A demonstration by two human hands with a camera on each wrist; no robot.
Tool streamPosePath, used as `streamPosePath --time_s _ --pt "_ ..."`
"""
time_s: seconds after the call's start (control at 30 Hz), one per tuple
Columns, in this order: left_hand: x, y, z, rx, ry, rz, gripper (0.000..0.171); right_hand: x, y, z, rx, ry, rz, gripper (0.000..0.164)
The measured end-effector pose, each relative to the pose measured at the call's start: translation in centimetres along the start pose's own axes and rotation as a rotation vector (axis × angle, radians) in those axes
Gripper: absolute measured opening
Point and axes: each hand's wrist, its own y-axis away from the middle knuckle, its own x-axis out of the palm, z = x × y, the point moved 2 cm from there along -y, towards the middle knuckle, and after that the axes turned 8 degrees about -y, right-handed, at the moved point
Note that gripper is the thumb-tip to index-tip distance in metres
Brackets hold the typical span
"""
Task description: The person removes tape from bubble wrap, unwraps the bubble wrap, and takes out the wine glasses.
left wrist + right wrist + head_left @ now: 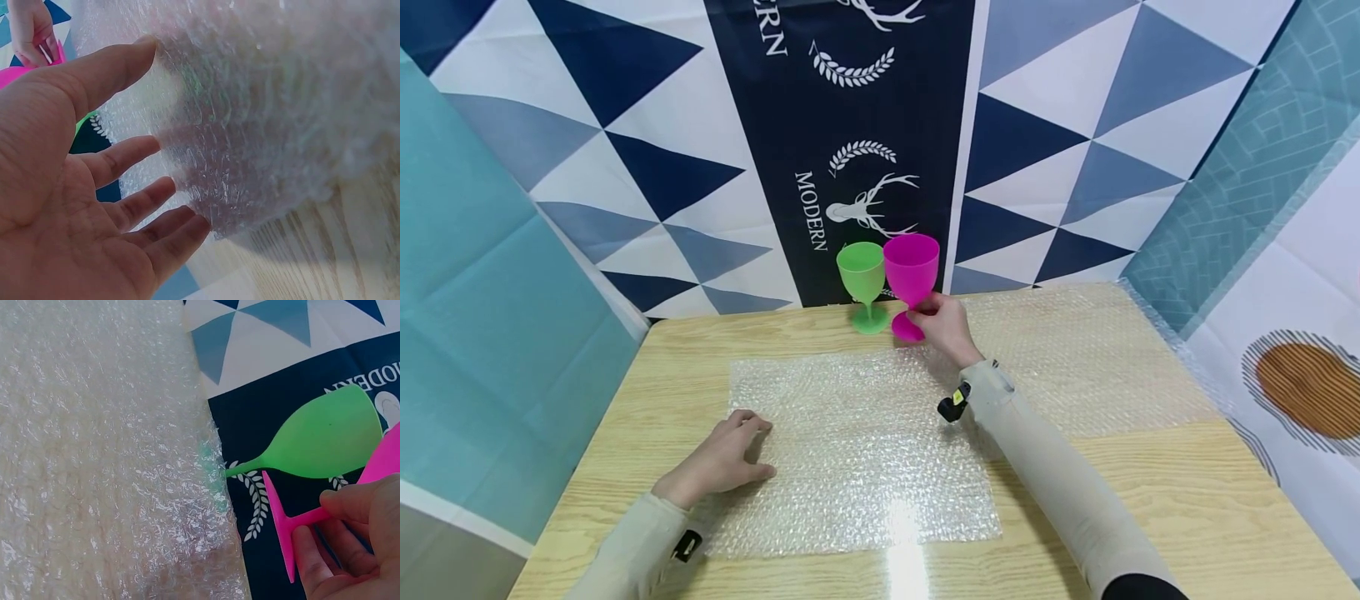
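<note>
At the back of the table, my right hand [946, 327] pinches the stem of a pink goblet [912, 268], just above its round foot. Close on its left stands a green goblet [862, 275], upright. In the right wrist view, thumb and fingers close round the stem of the pink goblet [307, 516]. My left hand [724, 460] is over the left edge of a sheet of bubble wrap [857, 450], fingers spread and loosely bent. In the left wrist view its fingertips [164, 185] are at the bubble wrap [250, 125]; whether they touch it, I cannot tell.
Another length of bubble wrap [1082, 358] covers the right rear of the wooden table [1157, 492]. A patterned cloth [880, 108] hangs behind the goblets. Hanging cloths also flank the table on the left and right.
</note>
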Motion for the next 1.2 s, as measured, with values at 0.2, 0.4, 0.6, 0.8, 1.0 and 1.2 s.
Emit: streamPosePath --time_s 0.2,0.4,0.6,0.8,1.0,1.2 --pt "-0.1 0.0 0.0 -0.003 0.000 0.001 0.067 0.0 -0.2 -0.3 0.010 0.004 -0.003 0.021" --pt "0.0 0.0 0.1 0.000 -0.004 -0.002 0.067 0.0 -0.6 -0.7 0.034 0.006 -0.008 0.022" --pt "0.0 0.0 0.1 0.002 -0.004 -0.009 0.067 0.0 -1.2 -1.2 0.050 0.012 -0.008 0.021" --pt "-0.1 0.1 0.0 0.003 -0.001 -0.011 0.066 0.1 -1.6 -1.4 0.052 0.030 -0.007 0.021" --pt "-0.1 0.1 -0.1 0.000 0.003 -0.009 0.066 0.0 -2.0 -1.2 0.067 0.027 0.002 0.023" --pt "0.0 0.0 0.1 0.002 -0.001 -0.011 0.066 -0.1 -2.5 -1.0 0.070 0.019 0.019 0.026"
